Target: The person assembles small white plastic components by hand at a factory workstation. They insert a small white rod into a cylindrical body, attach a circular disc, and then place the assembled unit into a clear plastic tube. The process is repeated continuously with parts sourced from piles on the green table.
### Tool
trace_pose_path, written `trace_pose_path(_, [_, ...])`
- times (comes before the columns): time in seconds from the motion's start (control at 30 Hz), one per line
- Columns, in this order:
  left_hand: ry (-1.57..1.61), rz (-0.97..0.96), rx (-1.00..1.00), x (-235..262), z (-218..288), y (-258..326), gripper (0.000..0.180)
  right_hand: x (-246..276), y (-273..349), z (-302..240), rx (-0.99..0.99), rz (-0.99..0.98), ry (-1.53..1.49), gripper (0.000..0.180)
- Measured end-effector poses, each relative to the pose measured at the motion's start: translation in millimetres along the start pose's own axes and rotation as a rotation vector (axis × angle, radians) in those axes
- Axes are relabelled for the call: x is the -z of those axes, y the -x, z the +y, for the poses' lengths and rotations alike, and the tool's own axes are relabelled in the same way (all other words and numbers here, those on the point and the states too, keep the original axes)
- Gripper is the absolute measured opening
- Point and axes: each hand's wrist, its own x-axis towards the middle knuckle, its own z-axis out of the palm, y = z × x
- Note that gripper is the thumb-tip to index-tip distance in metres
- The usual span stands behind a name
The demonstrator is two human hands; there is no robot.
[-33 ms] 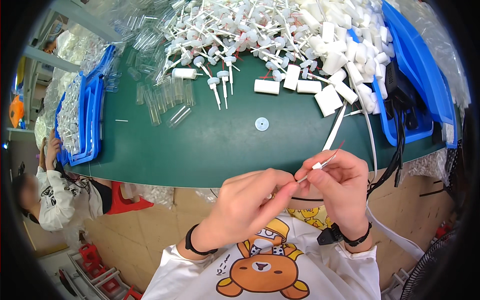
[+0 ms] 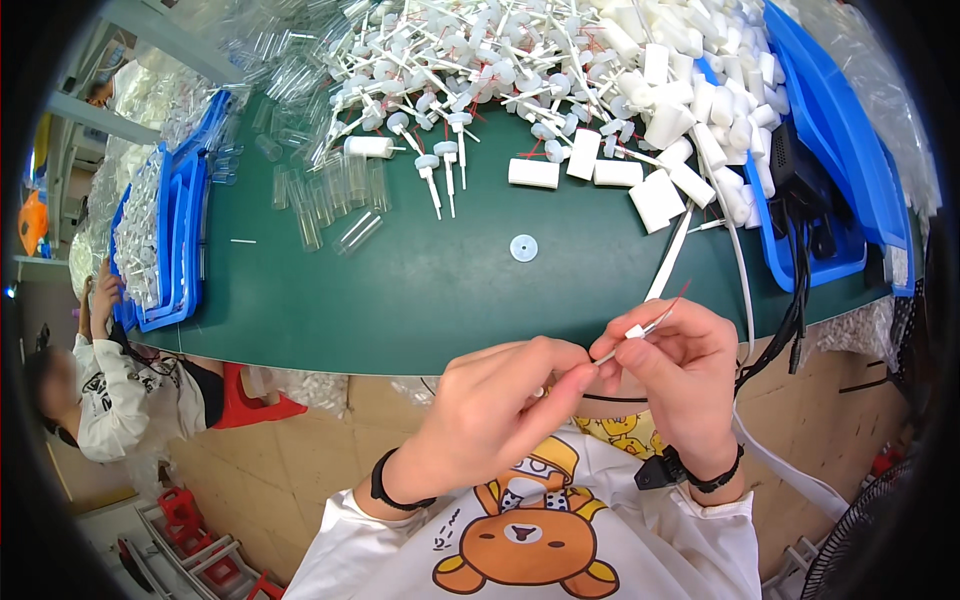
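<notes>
Both my hands meet just off the table's near edge, around a thin white tube (image 2: 608,357) with a small white collar (image 2: 634,332) and a fine red wire at its far end. My right hand (image 2: 682,365) pinches it between thumb and fingers near the collar. My left hand (image 2: 512,392) has thumb and forefinger closed at the tube's near end; a small white bit shows under those fingers, its kind hidden. Beyond the hands, a pale blue disc (image 2: 523,248) with a centre hole lies flat on the green table (image 2: 430,290).
At the back are a heap of white stems (image 2: 470,70) with pale discs and red wires, white foam cylinders (image 2: 534,173), and clear tubes (image 2: 357,232). Blue bins (image 2: 815,262) stand right, with black cables (image 2: 797,290); more bins (image 2: 180,240) stand left, near another person (image 2: 135,400).
</notes>
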Motion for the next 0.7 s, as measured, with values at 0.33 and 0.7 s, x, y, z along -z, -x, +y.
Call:
trace_pose_path(0.33, [0.329, -0.187, 0.270, 7.2, 3.0, 8.2, 0.018, 1.1, 1.9, -5.8, 0.100, 0.095, -0.049, 0.015])
trace_pose_path(0.7, [0.444, -0.197, 0.159, 1.7, 4.3, 17.8, 0.015, 0.1, 2.8, -4.6, 0.353, -0.059, 0.162, 0.018])
